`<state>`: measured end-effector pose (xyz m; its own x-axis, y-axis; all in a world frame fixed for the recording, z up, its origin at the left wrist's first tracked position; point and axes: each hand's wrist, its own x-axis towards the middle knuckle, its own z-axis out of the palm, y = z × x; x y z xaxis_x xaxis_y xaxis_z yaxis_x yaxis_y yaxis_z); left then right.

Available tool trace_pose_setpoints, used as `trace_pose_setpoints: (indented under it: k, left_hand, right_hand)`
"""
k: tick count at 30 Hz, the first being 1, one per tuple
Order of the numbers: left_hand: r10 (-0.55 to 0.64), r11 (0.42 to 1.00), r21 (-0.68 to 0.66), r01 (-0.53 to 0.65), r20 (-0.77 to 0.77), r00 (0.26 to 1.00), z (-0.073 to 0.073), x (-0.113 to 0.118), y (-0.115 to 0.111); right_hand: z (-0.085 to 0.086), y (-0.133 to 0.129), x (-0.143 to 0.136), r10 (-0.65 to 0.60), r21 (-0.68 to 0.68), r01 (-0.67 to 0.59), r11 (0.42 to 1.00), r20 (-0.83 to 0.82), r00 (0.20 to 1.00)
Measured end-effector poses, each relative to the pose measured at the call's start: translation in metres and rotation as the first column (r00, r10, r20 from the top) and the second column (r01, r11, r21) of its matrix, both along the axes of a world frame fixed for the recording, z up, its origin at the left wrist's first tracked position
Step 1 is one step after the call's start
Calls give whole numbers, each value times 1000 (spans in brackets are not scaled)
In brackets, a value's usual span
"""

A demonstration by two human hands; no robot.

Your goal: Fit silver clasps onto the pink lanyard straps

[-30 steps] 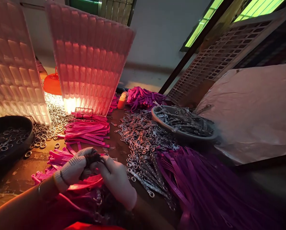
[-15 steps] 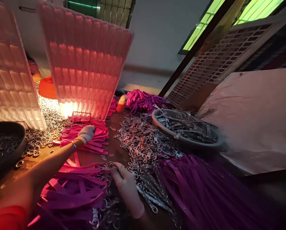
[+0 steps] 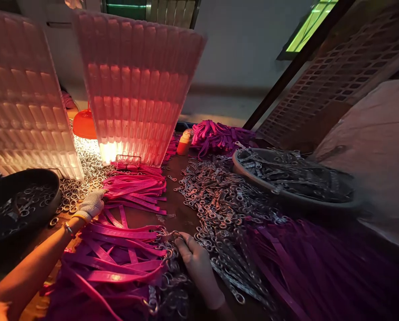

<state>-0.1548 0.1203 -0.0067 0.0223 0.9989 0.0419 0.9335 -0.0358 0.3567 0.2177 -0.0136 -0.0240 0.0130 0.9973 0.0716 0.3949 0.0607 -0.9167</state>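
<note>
My left hand (image 3: 91,204), in a white dotted glove, is curled at the left ends of a pile of pink straps (image 3: 135,185), beside loose metal rings (image 3: 68,203). Whatever its fingers grip is hidden. Lower down, my right hand (image 3: 199,265) is bare and pinches a metal ring (image 3: 176,235) at the end of a short metal piece, by the right ends of a nearer heap of pink straps with metal fittings (image 3: 119,252). To the right of this hand lies a heap of metal chain pieces (image 3: 216,200).
A dark round pan (image 3: 52,196) holds rings at left. Two upright translucent ribbed panels (image 3: 135,89) stand behind, with a glowing red lamp (image 3: 85,125) between. A grey basin (image 3: 306,203) of chains, purple straps (image 3: 296,263) and an orange bottle (image 3: 184,142) lie right. Part of another person shows behind.
My left hand has moved left, from the middle of the strap pile to its left ends. My right hand still pinches the ring. The whole view has shifted to the left.
</note>
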Motion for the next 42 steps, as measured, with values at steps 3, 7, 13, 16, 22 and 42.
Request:
trace_pose_setpoints:
  k: [3,7,13,16,22,42]
  left_hand:
    - [6,999,47,-6,6,1000,1,6,3]
    - [40,981,188,-47,39,998,31,-1,-3]
    - [10,844,525,-112,193,981,126,10,-43]
    - [-178,928,372,-13,473,863,145,45,-65]
    - [21,921,-150,360,941,337,87,115,-98]
    - [-373,861,-82,502,569,733,59,128,-108]
  right_hand:
    - [1,0,6,-16,32,14,999,43,999]
    - [6,-3,20,-143,124,132,983,84,986]
    - [53,-11,7,-42,105,33,994,87,995]
    - [82,-10,-19,94,211,-112,971,91,991]
    - [101,1,-53,242,389,-275,879,134,961]
    - [100,1,-60,59,196,-401,895,839,541]
